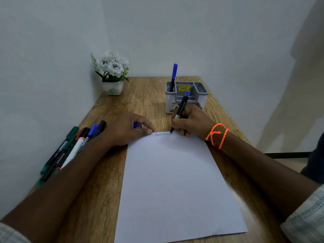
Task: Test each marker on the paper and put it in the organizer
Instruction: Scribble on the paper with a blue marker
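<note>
The worktop (145, 95) is brown wood with lines in it. The paper (175, 181) looks smooth and dull. The organizer (185, 97) is grey plastic.

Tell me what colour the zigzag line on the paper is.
Blue: the zigzag line shows at the paper's top edge in the head view.

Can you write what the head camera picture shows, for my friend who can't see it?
A person's right hand draws a blue zigzag with a marker on white paper, while the left hand holds a blue cap. A grey organizer behind holds one blue marker.
</note>
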